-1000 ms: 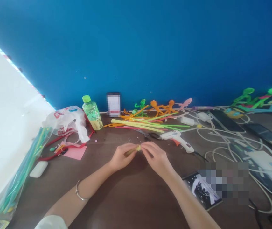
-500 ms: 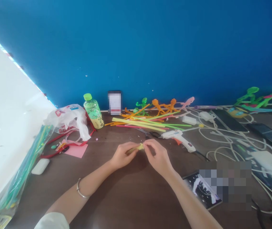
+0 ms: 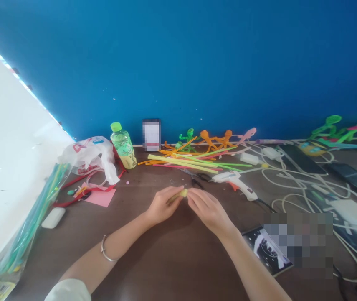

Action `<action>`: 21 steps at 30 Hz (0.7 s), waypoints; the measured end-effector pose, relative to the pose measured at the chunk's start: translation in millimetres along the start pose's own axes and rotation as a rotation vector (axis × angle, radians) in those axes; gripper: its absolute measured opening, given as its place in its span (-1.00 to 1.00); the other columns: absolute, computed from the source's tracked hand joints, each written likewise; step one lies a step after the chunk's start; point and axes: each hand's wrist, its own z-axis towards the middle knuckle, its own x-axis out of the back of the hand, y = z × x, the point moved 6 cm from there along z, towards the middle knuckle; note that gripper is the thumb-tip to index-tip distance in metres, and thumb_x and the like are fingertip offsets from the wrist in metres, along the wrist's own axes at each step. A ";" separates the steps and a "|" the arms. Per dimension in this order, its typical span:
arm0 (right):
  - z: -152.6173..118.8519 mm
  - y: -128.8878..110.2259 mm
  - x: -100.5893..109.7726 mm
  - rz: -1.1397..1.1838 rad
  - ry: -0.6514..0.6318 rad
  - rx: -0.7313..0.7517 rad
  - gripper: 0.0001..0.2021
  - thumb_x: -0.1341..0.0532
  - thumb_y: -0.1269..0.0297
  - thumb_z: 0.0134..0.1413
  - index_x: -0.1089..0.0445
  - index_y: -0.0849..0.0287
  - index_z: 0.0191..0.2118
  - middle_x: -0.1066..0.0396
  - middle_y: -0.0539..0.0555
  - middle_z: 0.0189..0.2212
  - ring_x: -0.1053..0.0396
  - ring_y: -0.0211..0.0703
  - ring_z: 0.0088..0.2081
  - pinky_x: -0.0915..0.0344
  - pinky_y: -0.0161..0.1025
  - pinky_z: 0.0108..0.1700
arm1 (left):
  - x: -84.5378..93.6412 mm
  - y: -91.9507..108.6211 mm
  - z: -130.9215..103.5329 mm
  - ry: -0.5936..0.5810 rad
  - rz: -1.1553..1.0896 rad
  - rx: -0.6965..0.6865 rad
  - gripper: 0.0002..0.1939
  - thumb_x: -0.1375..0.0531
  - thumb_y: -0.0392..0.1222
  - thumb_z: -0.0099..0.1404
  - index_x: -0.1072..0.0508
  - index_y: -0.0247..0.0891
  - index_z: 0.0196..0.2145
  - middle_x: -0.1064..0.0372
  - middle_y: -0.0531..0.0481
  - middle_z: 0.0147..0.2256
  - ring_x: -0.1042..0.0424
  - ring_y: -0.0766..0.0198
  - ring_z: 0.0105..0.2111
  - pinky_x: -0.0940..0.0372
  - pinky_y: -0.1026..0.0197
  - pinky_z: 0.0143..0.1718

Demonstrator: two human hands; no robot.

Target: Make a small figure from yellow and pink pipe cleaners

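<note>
The person's left hand [image 3: 162, 205] has its grip closed on a small, narrow, pale-yellow piece [image 3: 183, 192], pinched between thumb and fingers. Part of the piece lies inside this grip, and its lighter end shows just past the fingertips, on the right. The right hand [image 3: 208, 209] has its fingers bent together at that end; whether its grip is clasped on the piece or only touching it, I cannot tell. Both hands are above the middle of the dark brown bench [image 3: 162, 259], and a silver metal bangle [image 3: 105, 249] circles the left wrist.

Just beyond the hands lie open scissors with dark handles [image 3: 195, 180]. To their right rests a white glue gun with an orange trigger [image 3: 235, 183]. Farther back is a loose pile of thin yellow, green, orange and pink sticks [image 3: 184, 162]. Bent orange figures [image 3: 208, 140] stand behind the pile, near the blue wall [image 3: 178, 62].

On the far left, a clear plastic bottle with a bright green cap [image 3: 123, 148] stands beside a crumpled white plastic bag [image 3: 92, 152]. Nearer, a flat pink paper square [image 3: 101, 197] lies partly under a red strap [image 3: 68, 204].
</note>
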 end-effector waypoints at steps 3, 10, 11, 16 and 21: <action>0.0 6.8 -0.3 0.186 0.094 -0.155 -0.85 -0.05 0.48 0.08 -0.32 0.16 -0.29 -0.40 0.11 -0.33 -0.37 -0.14 -0.21 -0.34 -0.19 -0.15 | -0.5 4.0 0.7 -0.022 0.016 -0.020 -0.68 -0.01 -0.29 0.24 -0.34 -0.27 -0.05 -0.39 -0.14 -0.27 -0.37 0.29 -0.31 -0.30 0.26 -0.31; -9.0 26.4 -19.7 0.862 0.241 -0.829 -0.88 -0.19 0.23 -0.03 -0.33 0.17 -0.44 -0.39 0.10 -0.36 -0.40 -0.17 -0.34 -0.41 -0.25 -0.34 | 0.3 9.5 1.0 0.009 0.050 -0.097 -0.67 0.01 -0.34 0.24 -0.31 -0.25 -0.05 -0.36 -0.16 -0.22 -0.37 0.29 -0.24 -0.32 0.24 -0.25; -10.6 27.0 -23.0 0.935 0.234 -0.909 -0.85 -0.22 0.21 -0.07 -0.33 0.18 -0.44 -0.40 0.09 -0.36 -0.40 -0.18 -0.38 -0.41 -0.24 -0.35 | 0.4 9.7 0.6 0.019 0.058 -0.118 -0.67 0.01 -0.34 0.24 -0.31 -0.25 -0.04 -0.36 -0.16 -0.21 -0.37 0.28 -0.23 -0.32 0.23 -0.24; -16.8 28.5 -36.1 1.299 0.236 -1.134 -0.75 -0.32 0.20 -0.20 -0.39 0.21 -0.36 -0.45 0.07 -0.40 -0.42 -0.19 -0.40 -0.41 -0.20 -0.27 | 0.6 8.7 -0.7 0.043 0.077 -0.161 -0.65 -0.01 -0.38 0.23 -0.28 -0.24 -0.02 -0.35 -0.16 -0.20 -0.35 0.28 -0.20 -0.33 0.19 -0.21; -19.9 31.1 -41.8 1.443 0.202 -1.169 -0.79 -0.35 0.25 -0.24 -0.46 0.22 -0.40 -0.48 0.07 -0.43 -0.43 -0.19 -0.37 -0.38 -0.17 -0.16 | 0.8 8.8 -0.2 0.042 0.061 -0.155 -0.68 -0.02 -0.38 0.22 -0.31 -0.25 -0.06 -0.35 -0.15 -0.22 -0.35 0.29 -0.22 -0.33 0.21 -0.22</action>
